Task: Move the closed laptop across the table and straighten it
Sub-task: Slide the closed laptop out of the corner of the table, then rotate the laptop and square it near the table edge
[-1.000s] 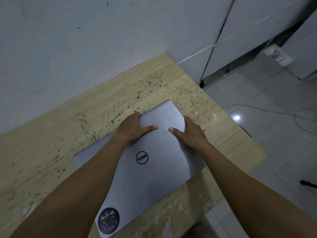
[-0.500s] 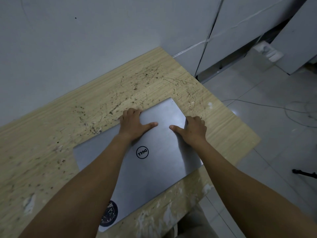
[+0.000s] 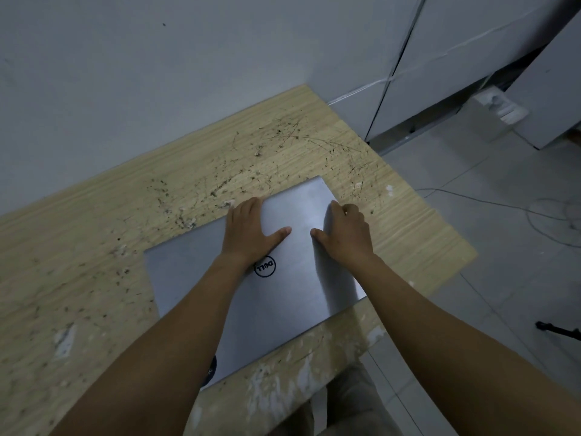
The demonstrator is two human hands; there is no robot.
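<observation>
Closed laptop [image 3: 276, 297] lies flat on the table [image 3: 94, 247], near the table's right end. Left hand [image 3: 248, 229] is flat on the lid, fingers spread and curled over the far edge; right hand [image 3: 344, 231] presses the lid with fingers hooked over the right edge. Neither pinches, just palm pressure plus edge hooks. Judgement: best done as a flat slide, even downforce from both palms, rotating with the edge-hooked fingers rather than lifting. Laptop's near edge already sits close along the table's front edge, so little margin there; right table edge is near too. Open room is leftward and toward the wall [image 3: 157, 89]; scuffed surface may drag.
</observation>
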